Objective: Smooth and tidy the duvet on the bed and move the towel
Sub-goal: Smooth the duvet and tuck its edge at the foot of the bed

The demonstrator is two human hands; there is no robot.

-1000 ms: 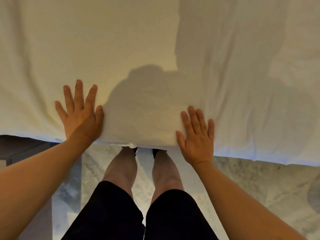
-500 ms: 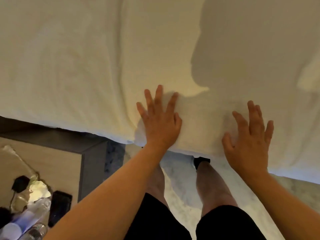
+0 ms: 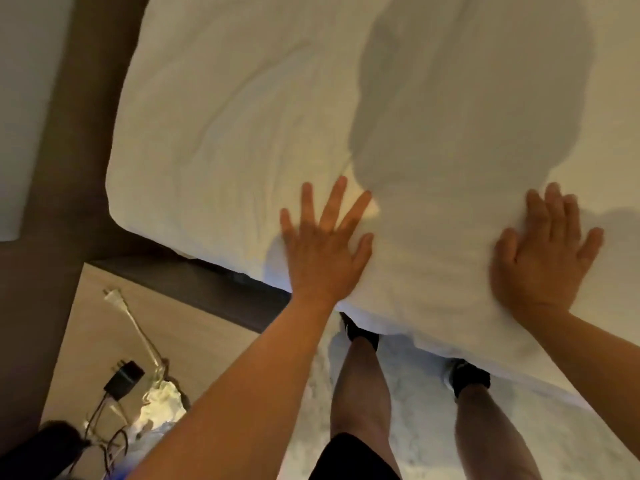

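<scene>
A white duvet (image 3: 242, 109) covers the bed and fills the upper part of the head view, with soft creases near its left corner. My left hand (image 3: 323, 249) lies flat on the duvet near its front edge, fingers spread and straight. My right hand (image 3: 542, 252) presses flat on the duvet further right, fingers straight. Both hands rest just inside the edge that hangs over the bed side. No towel is in view.
A wooden bedside table (image 3: 114, 348) stands at lower left with a black charger (image 3: 124, 374), cables and a crumpled white wrapper (image 3: 161, 401). A dark bed frame (image 3: 194, 282) runs below the duvet's left corner. My legs stand on a pale patterned floor (image 3: 415, 441).
The view has shifted left along the bed: the duvet's left corner and the bedside table have come into sight. Both hands stay flat on the duvet edge, sliding leftward.
</scene>
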